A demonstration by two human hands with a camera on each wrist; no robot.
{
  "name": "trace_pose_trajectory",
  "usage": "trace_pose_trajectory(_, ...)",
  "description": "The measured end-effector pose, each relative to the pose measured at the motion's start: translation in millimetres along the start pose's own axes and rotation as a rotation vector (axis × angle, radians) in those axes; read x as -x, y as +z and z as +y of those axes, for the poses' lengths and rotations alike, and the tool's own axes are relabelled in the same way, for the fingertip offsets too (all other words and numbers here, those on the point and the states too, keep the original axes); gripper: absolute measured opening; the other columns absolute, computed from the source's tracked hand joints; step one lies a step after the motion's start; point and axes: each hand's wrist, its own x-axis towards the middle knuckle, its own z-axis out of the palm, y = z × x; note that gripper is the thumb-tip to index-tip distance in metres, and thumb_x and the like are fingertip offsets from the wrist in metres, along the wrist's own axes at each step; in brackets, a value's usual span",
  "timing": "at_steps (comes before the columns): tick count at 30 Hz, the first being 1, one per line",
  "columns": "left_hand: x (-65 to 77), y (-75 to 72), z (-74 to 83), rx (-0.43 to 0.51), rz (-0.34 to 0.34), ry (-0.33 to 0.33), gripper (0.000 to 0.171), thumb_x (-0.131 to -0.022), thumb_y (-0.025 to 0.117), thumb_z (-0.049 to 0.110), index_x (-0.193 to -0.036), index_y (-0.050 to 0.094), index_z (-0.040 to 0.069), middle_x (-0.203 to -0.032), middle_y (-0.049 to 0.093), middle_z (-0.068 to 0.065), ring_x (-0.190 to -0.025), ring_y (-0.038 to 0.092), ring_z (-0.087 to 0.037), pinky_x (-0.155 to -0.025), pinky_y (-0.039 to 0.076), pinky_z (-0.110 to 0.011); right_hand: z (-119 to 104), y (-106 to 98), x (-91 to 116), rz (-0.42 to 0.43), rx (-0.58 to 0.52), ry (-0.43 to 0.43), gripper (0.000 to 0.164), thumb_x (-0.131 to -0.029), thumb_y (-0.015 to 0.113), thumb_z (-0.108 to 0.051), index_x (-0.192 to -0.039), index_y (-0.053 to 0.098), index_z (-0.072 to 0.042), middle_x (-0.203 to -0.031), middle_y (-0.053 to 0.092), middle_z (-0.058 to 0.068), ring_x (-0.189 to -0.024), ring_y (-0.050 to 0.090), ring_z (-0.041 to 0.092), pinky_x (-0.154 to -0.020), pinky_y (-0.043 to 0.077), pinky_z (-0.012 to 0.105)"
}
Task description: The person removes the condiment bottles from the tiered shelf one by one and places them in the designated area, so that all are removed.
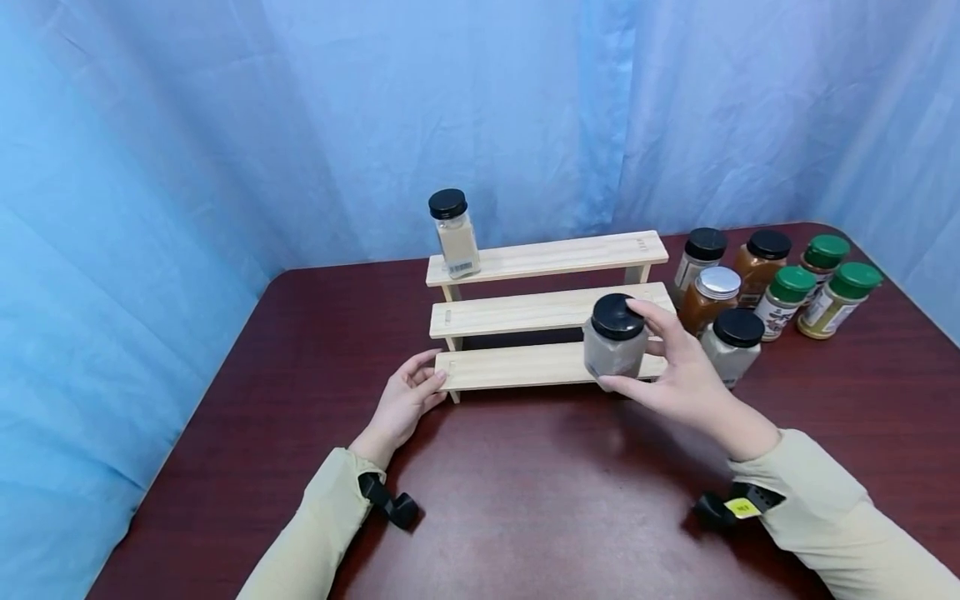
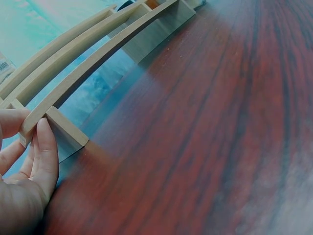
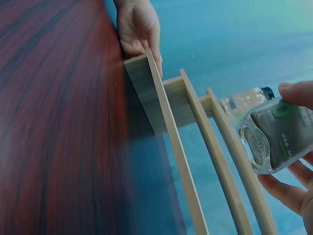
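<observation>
My right hand (image 1: pixel 682 375) grips a spice jar (image 1: pixel 617 346) with a black lid and greyish contents, held in front of the right part of a three-step wooden rack (image 1: pixel 517 365). In the right wrist view the jar's clear base (image 3: pixel 257 147) and dark printed label show between thumb and fingers. With thumb and fingers, my left hand (image 1: pixel 405 400) pinches the left end of the rack's lowest shelf, as the left wrist view also shows (image 2: pixel 29 166). A taller black-lidded jar (image 1: pixel 457 242) of pale powder stands on the left end of the top shelf.
Right of the rack stand several more jars: a black-lidded greyish one (image 1: pixel 731 350), a silver-lidded orange-brown one (image 1: pixel 708 300), others with black lids, and green-lidded ones (image 1: pixel 832 304). The dark red table (image 1: pixel 480 500) meets blue curtains (image 1: pixel 360 125) behind and at both sides.
</observation>
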Motion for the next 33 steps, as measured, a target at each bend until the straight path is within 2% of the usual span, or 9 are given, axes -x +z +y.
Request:
trace_pose_trajectory(2,-0.4,-0.3,0.5,-0.002,0.001,-0.001,0.048,-0.094,0.05,-0.004,-0.14,0.036,-0.001,-0.083,0.055,0.006,-0.069,0.057,-0.002,-0.065,0.052,-0.015,3,-7,3,0.0,-0.029,-0.058,0.082,-0.074,0.08,-0.023,-0.136,0.031,0.001,-0.134,0.043,-0.018,-0.121,0.043,-0.008,-0.087,0.042,0.005)
trace_pose_trajectory(5,-0.6,-0.5,1.5,-0.006,0.0,-0.005,0.049,-0.094,0.051,-0.003,-0.14,0.036,-0.001,-0.083,0.055,0.006,-0.07,0.056,-0.002,-0.065,0.051,-0.015,9,-19,8,0.004,-0.041,-0.109,0.081,-0.08,0.065,-0.046,-0.135,0.031,0.002,-0.135,0.043,-0.022,-0.105,0.051,-0.009,-0.074,0.041,0.001)
trace_pose_trajectory(11,-1.2,0.7,2.3,-0.011,-0.006,-0.017,0.048,-0.094,0.051,-0.003,-0.14,0.036,0.0,-0.082,0.055,0.007,-0.07,0.056,-0.001,-0.065,0.051,-0.014,14,-44,18,0.061,0.034,-0.114,0.086,-0.081,0.061,-0.056,-0.131,0.03,0.006,-0.132,0.044,-0.024,-0.113,0.048,-0.008,-0.08,0.043,0.004)
trace_pose_trajectory(16,-1.0,2.2,2.7,-0.012,-0.008,-0.014,0.049,-0.094,0.051,-0.003,-0.14,0.035,-0.001,-0.081,0.055,0.007,-0.069,0.056,-0.001,-0.065,0.051,-0.014,16,-73,26,0.08,0.129,-0.113,0.088,-0.08,0.059,-0.06,-0.128,0.029,0.008,-0.13,0.044,-0.025,-0.108,0.048,-0.011,-0.076,0.042,0.004)
trace_pose_trajectory(20,-1.3,1.8,3.2,-0.016,-0.006,-0.012,0.049,-0.094,0.051,-0.003,-0.141,0.036,0.0,-0.082,0.055,0.007,-0.069,0.056,-0.001,-0.065,0.051,-0.014,17,-99,34,0.08,0.242,-0.037,0.095,-0.078,0.054,-0.067,-0.132,0.025,0.006,-0.13,0.037,-0.031,-0.109,0.041,-0.017,-0.081,0.031,0.001)
trace_pose_trajectory(23,-1.4,1.5,3.1,-0.017,-0.007,-0.009,0.049,-0.094,0.052,-0.002,-0.14,0.036,-0.001,-0.081,0.054,0.007,-0.069,0.056,-0.001,-0.065,0.051,-0.014,21,-115,44,0.099,0.299,0.083,0.099,-0.075,0.051,-0.07,-0.137,0.022,0.002,-0.127,0.033,-0.037,-0.105,0.036,-0.021,-0.08,0.028,-0.002)
trace_pose_trajectory(27,-1.2,1.3,1.9,-0.009,-0.009,-0.007,0.049,-0.094,0.051,-0.003,-0.14,0.036,-0.002,-0.081,0.055,0.007,-0.068,0.056,-0.001,-0.065,0.051,-0.014,40,-130,59,0.186,0.262,0.264,0.084,-0.081,0.07,-0.038,-0.143,0.022,-0.007,-0.12,0.035,-0.036,-0.094,0.039,-0.022,-0.078,0.03,-0.005)
trace_pose_trajectory(30,-0.9,1.2,0.8,-0.006,-0.005,-0.006,0.048,-0.094,0.051,-0.003,-0.14,0.036,-0.001,-0.081,0.055,0.006,-0.067,0.056,-0.001,-0.065,0.052,-0.015,67,-140,72,0.226,0.238,0.364,0.088,-0.078,0.075,-0.002,-0.146,0.02,-0.014,-0.119,0.038,-0.031,-0.087,0.041,-0.023,-0.074,0.033,-0.006)
trace_pose_trajectory(33,-0.6,0.8,-0.3,-0.006,0.002,-0.008,0.048,-0.094,0.051,-0.003,-0.14,0.037,0.0,-0.082,0.055,0.005,-0.067,0.056,-0.001,-0.064,0.052,-0.015,104,-149,86,0.227,0.253,0.398,0.097,-0.073,0.076,0.006,-0.147,0.018,-0.019,-0.123,0.04,-0.026,-0.085,0.042,-0.024,-0.071,0.034,-0.006)
